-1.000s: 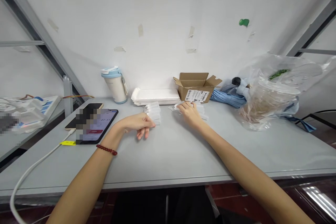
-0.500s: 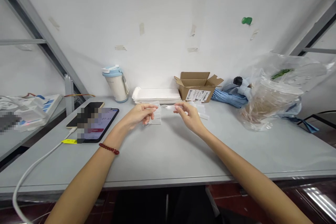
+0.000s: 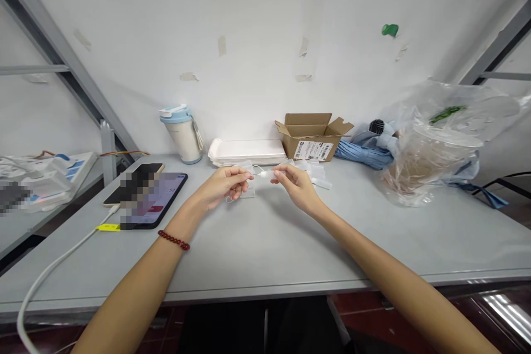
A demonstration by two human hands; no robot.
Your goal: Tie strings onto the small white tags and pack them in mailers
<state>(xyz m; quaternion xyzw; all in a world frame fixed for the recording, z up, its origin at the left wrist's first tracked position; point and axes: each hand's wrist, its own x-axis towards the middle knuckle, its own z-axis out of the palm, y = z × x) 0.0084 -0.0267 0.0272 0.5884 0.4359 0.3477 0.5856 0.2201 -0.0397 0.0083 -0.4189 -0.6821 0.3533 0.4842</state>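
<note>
Over the middle of the desk, my left hand [image 3: 226, 185] is closed in a pinch on a thin white cord [image 3: 258, 168]. The cord loops across to a small white plug-like piece [image 3: 264, 175], whose exact kind is too small to make out. My right hand [image 3: 295, 185] pinches that piece from the other side, thumb against forefinger. Below and behind my left hand lies a flat translucent white packet [image 3: 248, 193], partly covered by the fingers. Several clear plastic pieces [image 3: 321, 182] lie just behind my right hand.
At the back stand a cup with a blue lid [image 3: 185, 135], a stack of white trays [image 3: 249, 150] and an open cardboard box [image 3: 313, 141]. Two phones [image 3: 160, 210] and a charging cable [image 3: 62, 257] are at left. A blue folded umbrella [image 3: 365, 156] and a plastic-wrapped container [image 3: 435, 155] stand right.
My hands have drawn slightly closer together. The white piece has shifted a little left, and the cord now bows upward between the hands.
</note>
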